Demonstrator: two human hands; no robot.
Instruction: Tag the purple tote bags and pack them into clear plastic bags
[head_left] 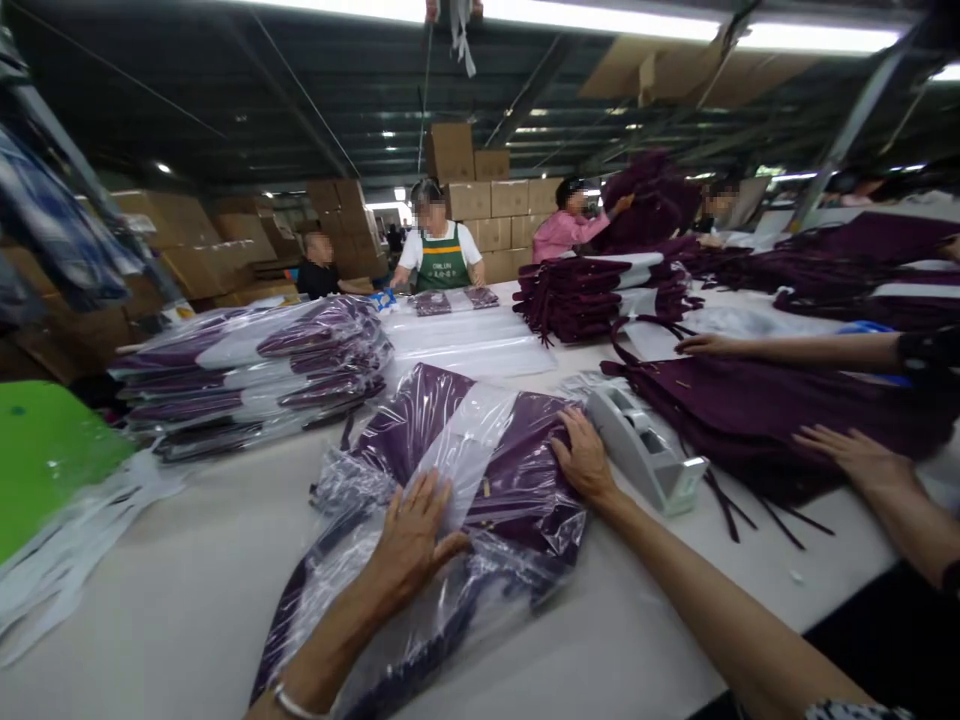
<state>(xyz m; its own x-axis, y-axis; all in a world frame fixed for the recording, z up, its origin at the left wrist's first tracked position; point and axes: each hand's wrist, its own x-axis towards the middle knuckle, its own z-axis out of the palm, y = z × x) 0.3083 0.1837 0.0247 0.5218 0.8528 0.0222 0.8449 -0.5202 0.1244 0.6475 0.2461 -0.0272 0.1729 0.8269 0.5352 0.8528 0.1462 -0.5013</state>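
In front of me on the pale table lies a folded dark purple garment inside a clear plastic bag, with a white paper band across its middle. My left hand rests flat on the near part of the bag, fingers spread. At the far right corner of the bag, my right hand presses down with its fingers stretched out. A grey tape dispenser stands just right of that hand.
Bagged garments form a stack at left. Beyond lie clear bags and a purple garment pile. A co-worker's hands lie on a purple garment at right. White strips hang at the left edge.
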